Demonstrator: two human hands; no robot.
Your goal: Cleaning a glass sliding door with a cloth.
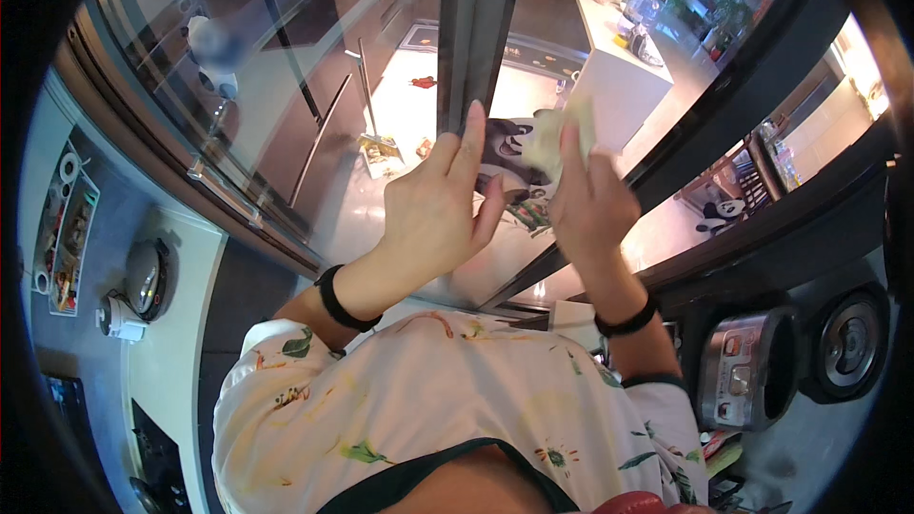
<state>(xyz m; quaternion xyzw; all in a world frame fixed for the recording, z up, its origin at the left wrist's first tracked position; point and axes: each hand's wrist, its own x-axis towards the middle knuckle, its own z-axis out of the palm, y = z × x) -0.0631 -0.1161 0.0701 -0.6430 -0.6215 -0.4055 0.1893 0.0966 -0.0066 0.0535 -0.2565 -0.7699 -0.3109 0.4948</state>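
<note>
My left hand [435, 207] is raised in front of a glass door [400, 243], index finger extended and thumb apart, with nothing in it. Its fingertip is at the dark door frame [475, 28]; whether it touches is unclear. A pale yellow cloth [560, 139], blurred, is pinched in my right hand [593, 203] at the pane to the right of that frame. Between the hands shows a black-and-white cartoon panda figure [510, 150], partly covered by the cloth and my left thumb. I cannot tell whether it is on the glass or behind it.
Beyond the glass, a broom [364, 86] stands by a dustpan [382, 153] holding debris. A white counter [607, 36] carries bottles and jars. At my right are a metallic cooker [746, 371] and a round appliance [850, 343]; at my left, a counter [168, 343] with a black pan-like appliance [146, 278].
</note>
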